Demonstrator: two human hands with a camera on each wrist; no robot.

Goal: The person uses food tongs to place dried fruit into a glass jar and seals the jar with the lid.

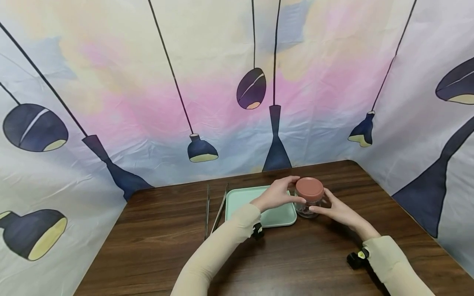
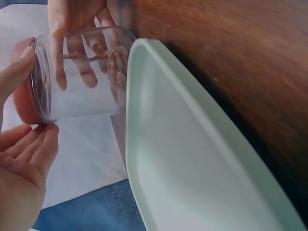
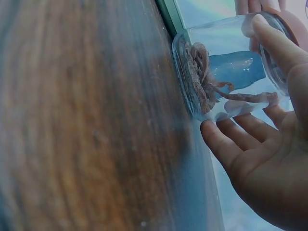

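A clear jar (image 1: 304, 210) with a reddish-brown screw lid (image 1: 309, 187) stands upright at the right end of a pale green tray (image 1: 242, 200). My left hand (image 1: 275, 195) grips the lid, thumb on one side and fingertips on the other, as the left wrist view shows. My right hand (image 1: 340, 210) holds the jar's glassy body from the right, its thumb near the lid and its fingers spread along the wall. Wrinkled brown strips (image 3: 198, 79) lie at the jar's bottom, one reaching up the side.
Two thin metal tools, one straight (image 1: 207, 211) and one slanted (image 1: 220, 207), lie left of the tray. The dark wooden table (image 1: 155, 230) ends at a wall of painted cloth (image 1: 222, 111) with printed lamps.
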